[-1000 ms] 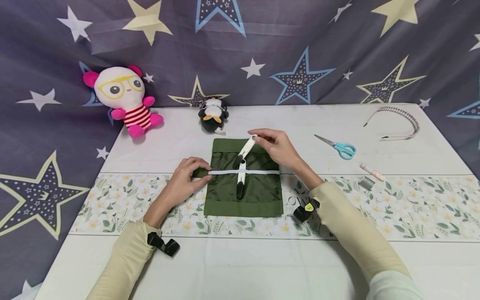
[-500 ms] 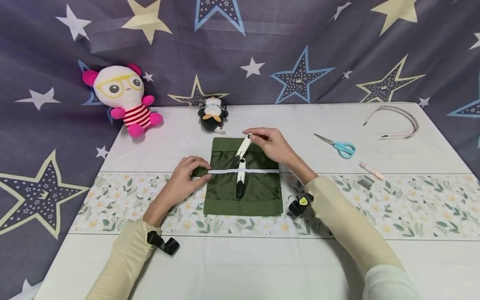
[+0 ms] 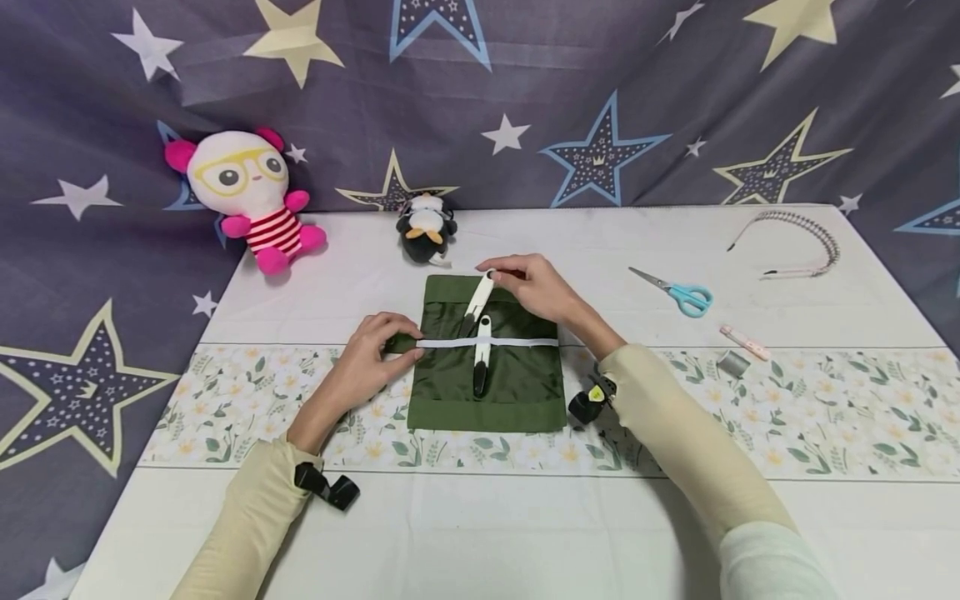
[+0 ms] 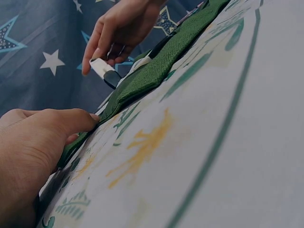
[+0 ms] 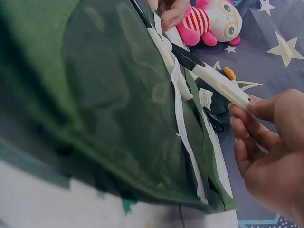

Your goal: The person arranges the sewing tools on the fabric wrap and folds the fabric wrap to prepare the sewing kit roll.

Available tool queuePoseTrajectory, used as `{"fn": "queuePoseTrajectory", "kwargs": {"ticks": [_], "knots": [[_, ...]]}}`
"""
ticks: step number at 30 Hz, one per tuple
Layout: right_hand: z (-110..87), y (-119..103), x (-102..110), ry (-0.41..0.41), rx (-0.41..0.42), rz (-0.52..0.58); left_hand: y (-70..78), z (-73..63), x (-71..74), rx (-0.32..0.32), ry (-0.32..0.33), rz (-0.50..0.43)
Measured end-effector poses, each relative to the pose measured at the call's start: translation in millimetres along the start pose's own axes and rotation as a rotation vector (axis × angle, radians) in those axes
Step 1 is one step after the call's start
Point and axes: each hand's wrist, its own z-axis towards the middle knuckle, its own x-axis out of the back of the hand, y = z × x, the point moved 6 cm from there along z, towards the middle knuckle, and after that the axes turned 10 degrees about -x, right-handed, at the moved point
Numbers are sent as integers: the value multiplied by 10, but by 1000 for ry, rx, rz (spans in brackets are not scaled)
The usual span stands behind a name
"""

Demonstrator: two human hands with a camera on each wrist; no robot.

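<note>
At the near edge, two beige sleeves (image 3: 240, 517) are seen reaching inward over a white table (image 3: 450, 533), and a small black device (image 3: 327, 487) is worn at each wrist. Farther in, a green cloth (image 3: 450, 383) is laid flat near the middle of the table, across a printed floral strip (image 3: 862, 417). The near half of the cloth is overlain by the black end of a first tool (image 3: 482, 358), whose white body is crossed by a narrow white band (image 3: 525, 342) stretched from left to right. At the left edge, by the end of the band, the green cloth is pinched between thumb and fingers of the left hand (image 3: 371, 358). Over the far half, a second tool (image 3: 480, 293), also white with a black end, is held at a tilt; its far, white end is pinched by the right hand (image 3: 536, 287). Its black end is pointed toward the band, just beside the first tool; whether either is touched by it cannot be told.

Well to the right, a grey spool (image 3: 732, 364) and a pink-and-white stick (image 3: 744, 342) are placed close together, with turquoise-handled scissors (image 3: 690, 300) beyond them and a headband (image 3: 819, 231) at the far right. At the far side, a penguin plush (image 3: 426, 229) and, farther left, a pink-and-white plush (image 3: 258, 200) are set before a star-printed curtain (image 3: 525, 83).
</note>
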Motion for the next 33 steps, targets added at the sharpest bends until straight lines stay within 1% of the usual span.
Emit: {"fn": "queuePoseTrajectory", "kwargs": {"ticks": [6, 11, 15, 23, 33], "knots": [[38, -32, -25, 14, -2, -41, 0, 13, 0, -13, 8, 3], [71, -34, -58, 27, -4, -3, -5, 11, -1, -11, 5, 5], [76, -29, -84, 21, -14, 14, -9, 8, -2, -9, 2, 1], [77, -7, -146, -2, -18, -14, -1, 8, -3, -13, 12, 2], [94, 48, -213, 1, -26, -36, -9, 7, -4, -2, 10, -3]]}}
